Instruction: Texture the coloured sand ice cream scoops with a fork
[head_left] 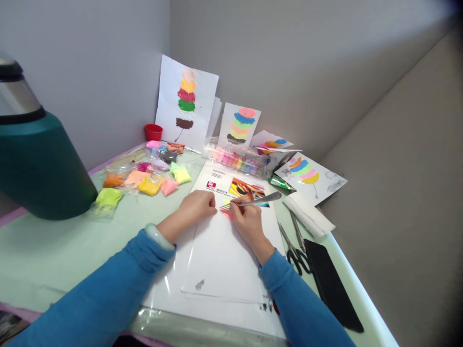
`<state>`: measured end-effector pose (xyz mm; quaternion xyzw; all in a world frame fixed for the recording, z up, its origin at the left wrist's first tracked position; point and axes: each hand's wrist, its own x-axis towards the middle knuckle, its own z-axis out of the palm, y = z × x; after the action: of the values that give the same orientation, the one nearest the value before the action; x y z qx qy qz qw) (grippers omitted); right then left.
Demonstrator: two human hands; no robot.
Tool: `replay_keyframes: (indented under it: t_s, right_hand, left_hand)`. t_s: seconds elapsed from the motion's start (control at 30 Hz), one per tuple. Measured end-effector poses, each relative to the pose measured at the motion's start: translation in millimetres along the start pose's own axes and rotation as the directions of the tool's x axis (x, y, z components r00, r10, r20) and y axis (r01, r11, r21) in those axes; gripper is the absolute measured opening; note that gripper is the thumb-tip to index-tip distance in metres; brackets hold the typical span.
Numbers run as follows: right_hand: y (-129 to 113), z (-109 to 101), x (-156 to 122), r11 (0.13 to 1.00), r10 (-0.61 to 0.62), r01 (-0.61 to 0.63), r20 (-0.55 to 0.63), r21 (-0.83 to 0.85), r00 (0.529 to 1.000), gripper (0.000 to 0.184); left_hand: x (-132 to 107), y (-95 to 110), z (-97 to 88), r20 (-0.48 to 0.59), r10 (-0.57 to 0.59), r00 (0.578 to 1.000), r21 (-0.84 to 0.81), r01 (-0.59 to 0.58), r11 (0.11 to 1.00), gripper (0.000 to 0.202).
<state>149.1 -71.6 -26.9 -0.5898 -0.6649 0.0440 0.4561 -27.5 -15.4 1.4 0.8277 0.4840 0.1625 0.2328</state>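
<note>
My right hand [249, 221] is closed round a metal fork [253, 201], its tines pointing left onto a small pink and yellow patch of clay [227, 212] on a white sheet of paper [220, 255]. My left hand [197, 206] rests as a loose fist on the paper just left of the tines, pressing the sheet down. Both arms wear blue sleeves, and a pale bangle sits on the left wrist.
Bags of coloured clay [144, 180] lie at the left beside a large green flask [32, 159]. A clear box of clay sticks [238, 161], clay pictures [186, 103], a red cup [154, 131], scissors [294, 248], tweezers and a black phone [331, 284] surround the paper.
</note>
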Motion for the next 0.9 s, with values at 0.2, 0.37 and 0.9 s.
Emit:
replay_keyframes:
  t_s: [0.2,0.37,0.9]
  right_hand:
    - [0,-6,1,0.999,0.046,-0.046,-0.067,0.004,0.997,0.017]
    - [-1,-6,1,0.977,0.137,-0.116,-0.110,0.178,0.985,0.016]
    - [4,-5,2,0.963,0.163,-0.145,-0.061,0.229,0.985,0.014]
  left_hand:
    - [0,0,-0.6,-0.001,-0.010,1.000,-0.003,0.010,1.000,0.011]
    - [-1,2,-2.7,-0.024,0.019,1.000,-0.100,-0.021,0.995,0.013]
    - [-1,7,-6.8,0.005,-0.031,1.000,-0.120,0.031,0.992,0.019]
